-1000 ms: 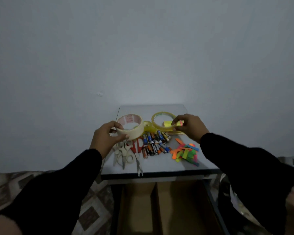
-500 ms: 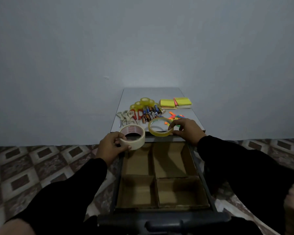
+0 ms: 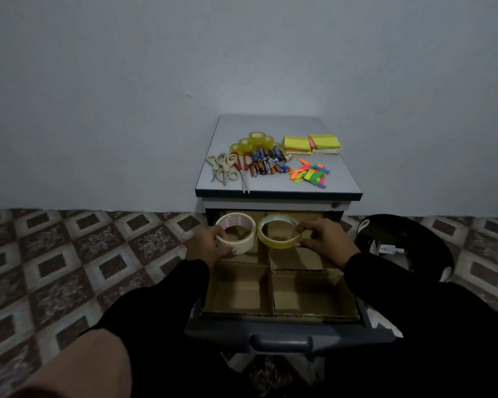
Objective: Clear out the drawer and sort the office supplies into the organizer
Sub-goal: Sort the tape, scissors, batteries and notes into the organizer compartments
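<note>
- The scene is dim, with a cool grey-blue cast over the wall (image 3: 242, 53).
- The brightest patch lies on the bench (image 3: 339, 179) top, beyond both grips; its light seems to fall from above.
- The picture darkens toward its corners.
- The black sleeves (image 3: 161, 305) nearest the camera lose all detail in shadow.
- Shade fills the cardboard compartments (image 3: 308, 300) on the near side of the grips.
- Wide-angle bending shows at the edges, where the floor tiles (image 3: 41, 268) stretch and slant.
- Fine detail is soft; small print on things cannot be read.
</note>
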